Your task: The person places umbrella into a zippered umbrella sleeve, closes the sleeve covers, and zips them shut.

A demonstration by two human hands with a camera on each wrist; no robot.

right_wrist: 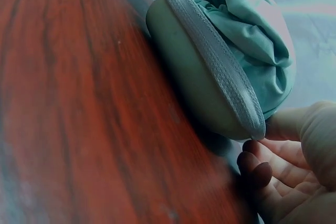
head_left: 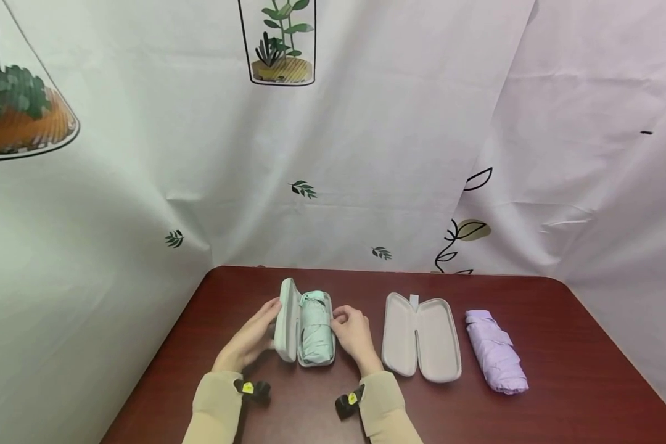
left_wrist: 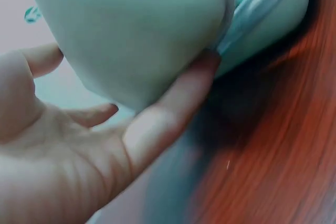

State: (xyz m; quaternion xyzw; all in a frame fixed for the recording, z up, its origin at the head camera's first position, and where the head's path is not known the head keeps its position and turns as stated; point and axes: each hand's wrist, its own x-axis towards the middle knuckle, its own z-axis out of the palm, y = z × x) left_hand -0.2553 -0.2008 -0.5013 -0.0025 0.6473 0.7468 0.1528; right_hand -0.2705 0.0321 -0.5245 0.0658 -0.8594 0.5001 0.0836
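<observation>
A pale green zip case [head_left: 290,324] stands on the table with its lid tilted upright on the left. In its right half lies a folded mint-green umbrella [head_left: 316,327], its rounded top rising above the zipped rim [right_wrist: 220,72]. My left hand [head_left: 252,339] rests against the outside of the lid. In the left wrist view its fingers are spread, fairly straight, and the thumb [left_wrist: 168,108] reaches to the hinge side. My right hand [head_left: 355,333] is at the case's right edge; its thumb and curled fingers [right_wrist: 260,174] pinch the rim beside the umbrella.
A second case [head_left: 441,339], beige, lies opened flat to the right, with a small pale tab at its top. Further right is a folded lilac umbrella [head_left: 496,351]. All stand on a dark red-brown table [head_left: 566,370] bordered by white printed cloth [head_left: 366,154].
</observation>
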